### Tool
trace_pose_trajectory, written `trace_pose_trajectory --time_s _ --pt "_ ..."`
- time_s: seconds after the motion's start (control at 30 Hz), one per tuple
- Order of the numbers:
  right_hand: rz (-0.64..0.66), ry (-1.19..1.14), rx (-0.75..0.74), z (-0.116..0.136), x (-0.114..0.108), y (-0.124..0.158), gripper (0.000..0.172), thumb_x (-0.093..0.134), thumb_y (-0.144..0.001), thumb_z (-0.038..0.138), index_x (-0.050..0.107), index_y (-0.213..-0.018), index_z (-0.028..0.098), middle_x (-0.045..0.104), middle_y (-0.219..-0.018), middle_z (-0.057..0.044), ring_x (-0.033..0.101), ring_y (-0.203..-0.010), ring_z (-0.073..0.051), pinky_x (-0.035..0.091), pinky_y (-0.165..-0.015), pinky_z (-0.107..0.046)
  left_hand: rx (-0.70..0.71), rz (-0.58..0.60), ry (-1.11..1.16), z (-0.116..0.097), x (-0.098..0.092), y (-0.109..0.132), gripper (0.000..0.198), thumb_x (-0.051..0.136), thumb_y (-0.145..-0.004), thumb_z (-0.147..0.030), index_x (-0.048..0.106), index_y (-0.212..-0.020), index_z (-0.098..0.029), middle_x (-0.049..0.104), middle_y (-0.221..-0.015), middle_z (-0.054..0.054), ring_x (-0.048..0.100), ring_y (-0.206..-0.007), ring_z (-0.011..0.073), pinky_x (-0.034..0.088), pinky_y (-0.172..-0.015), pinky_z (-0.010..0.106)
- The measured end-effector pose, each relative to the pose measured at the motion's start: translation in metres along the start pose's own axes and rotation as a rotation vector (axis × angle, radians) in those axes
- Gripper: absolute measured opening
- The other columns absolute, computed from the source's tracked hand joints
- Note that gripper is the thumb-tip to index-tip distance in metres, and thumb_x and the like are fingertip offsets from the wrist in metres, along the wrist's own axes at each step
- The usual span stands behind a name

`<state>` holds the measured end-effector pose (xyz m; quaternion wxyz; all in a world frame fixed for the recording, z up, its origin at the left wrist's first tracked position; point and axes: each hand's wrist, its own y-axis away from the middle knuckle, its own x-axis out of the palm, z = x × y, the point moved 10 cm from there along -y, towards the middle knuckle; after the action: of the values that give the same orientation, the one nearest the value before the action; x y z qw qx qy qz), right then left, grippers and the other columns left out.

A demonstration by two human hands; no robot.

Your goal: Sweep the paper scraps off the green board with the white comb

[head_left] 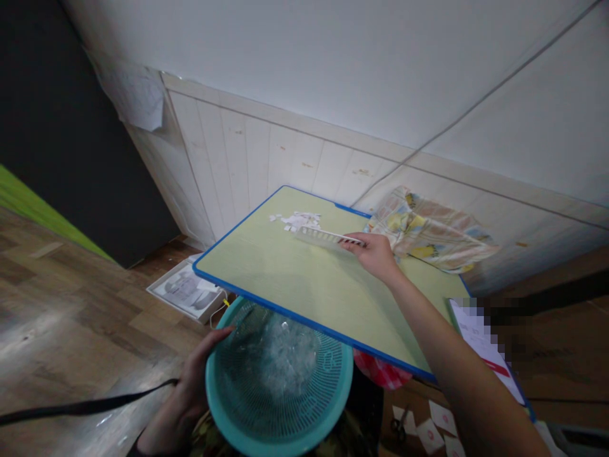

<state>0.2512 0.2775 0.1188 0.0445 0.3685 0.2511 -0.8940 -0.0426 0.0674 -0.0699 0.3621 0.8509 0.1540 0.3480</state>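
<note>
My right hand (374,254) is closed on the end of a white comb-like strip (323,237) that lies across the light green table (304,285). The strip's far end touches a small heap of white paper scraps (295,220) near the table's far corner. My left hand (200,374) grips the rim of a teal plastic basket (278,381) held below the table's near blue edge. Clear crumpled plastic bits lie inside the basket.
A colourful crumpled cloth (428,231) sits at the table's right against the white panelled wall. A clipboard with papers (480,339) lies at the right edge. A white flat box (185,292) and a black strap (85,404) are on the wooden floor. Small cards (440,425) lie lower right.
</note>
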Motion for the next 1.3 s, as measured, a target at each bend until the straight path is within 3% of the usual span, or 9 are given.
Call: trace_pose_trajectory --time_s 0.17,0.33,0.5,0.6,0.77,1.03,1.2,1.3 --pt "0.054 0.009 0.014 0.011 -0.008 0.011 0.02 0.068 -0.083 0.03 0.081 -0.096 0.021 0.08 -0.088 -0.003 0.07 -0.071 -0.018 0.05 -0.065 -0.027 -0.017 0.016 0.012 0.003 -0.001 -0.001 0.021 0.061 -0.088 -0.014 0.079 -0.09 -0.003 0.08 -0.064 0.016 0.078 -0.06 0.0328 0.065 -0.057 0.038" --pt "-0.002 0.001 0.022 0.013 -0.027 0.032 0.021 0.069 -0.083 0.033 0.081 -0.098 0.022 0.08 -0.094 -0.004 0.073 -0.081 -0.021 0.054 -0.071 -0.029 -0.006 0.035 0.013 0.005 -0.006 -0.009 0.023 0.063 -0.087 -0.015 0.079 -0.099 -0.005 0.081 -0.067 0.015 0.078 -0.059 0.0322 0.065 -0.06 0.041" --pt "0.006 0.027 0.055 0.009 -0.036 0.061 0.021 0.071 -0.083 0.035 0.081 -0.096 0.023 0.081 -0.091 -0.004 0.073 -0.073 -0.021 0.056 -0.064 -0.03 -0.034 0.042 0.046 0.009 -0.006 -0.014 0.028 0.064 -0.085 -0.016 0.078 -0.107 -0.007 0.081 -0.065 0.013 0.079 -0.065 0.0345 0.066 -0.065 0.043" --pt "0.024 -0.008 0.051 0.017 -0.041 0.076 0.017 0.072 -0.082 0.033 0.081 -0.093 0.024 0.081 -0.089 -0.003 0.075 -0.075 -0.021 0.057 -0.067 -0.029 -0.055 0.054 0.047 0.01 -0.002 -0.011 0.027 0.063 -0.085 -0.017 0.078 -0.107 -0.007 0.08 -0.063 0.013 0.079 -0.064 0.034 0.065 -0.064 0.042" --pt "-0.064 0.036 0.038 0.024 -0.054 0.084 0.015 0.071 -0.083 0.03 0.081 -0.094 0.025 0.081 -0.092 -0.003 0.076 -0.079 -0.022 0.058 -0.07 -0.03 -0.067 0.064 0.032 0.012 0.002 -0.006 0.028 0.062 -0.086 -0.015 0.078 -0.107 -0.007 0.081 -0.066 0.013 0.078 -0.061 0.0323 0.065 -0.061 0.04" --pt "0.006 0.05 0.022 0.03 -0.034 0.086 0.017 0.068 -0.086 0.029 0.081 -0.096 0.025 0.081 -0.092 -0.003 0.076 -0.075 -0.021 0.057 -0.066 -0.029 -0.054 0.021 0.015 0.01 0.004 -0.003 0.026 0.062 -0.086 -0.016 0.078 -0.105 -0.008 0.08 -0.062 0.011 0.077 -0.055 0.0308 0.065 -0.056 0.039" --pt "0.054 0.012 0.017 0.048 -0.035 0.096 0.016 0.069 -0.086 0.026 0.081 -0.096 0.027 0.081 -0.092 -0.001 0.076 -0.076 -0.02 0.057 -0.066 -0.026 -0.054 0.003 0.012 0.007 0.008 0.002 0.026 0.058 -0.087 -0.015 0.076 -0.104 -0.008 0.078 -0.059 0.01 0.075 -0.052 0.0291 0.063 -0.053 0.037" --pt "-0.007 0.039 0.012 0.051 -0.042 0.099 0.015 0.07 -0.086 0.026 0.081 -0.096 0.025 0.081 -0.094 -0.002 0.077 -0.08 -0.021 0.058 -0.068 -0.027 -0.056 0.016 0.006 0.008 0.009 0.001 0.028 0.058 -0.087 -0.015 0.076 -0.107 -0.008 0.079 -0.061 0.011 0.075 -0.053 0.029 0.063 -0.054 0.037"
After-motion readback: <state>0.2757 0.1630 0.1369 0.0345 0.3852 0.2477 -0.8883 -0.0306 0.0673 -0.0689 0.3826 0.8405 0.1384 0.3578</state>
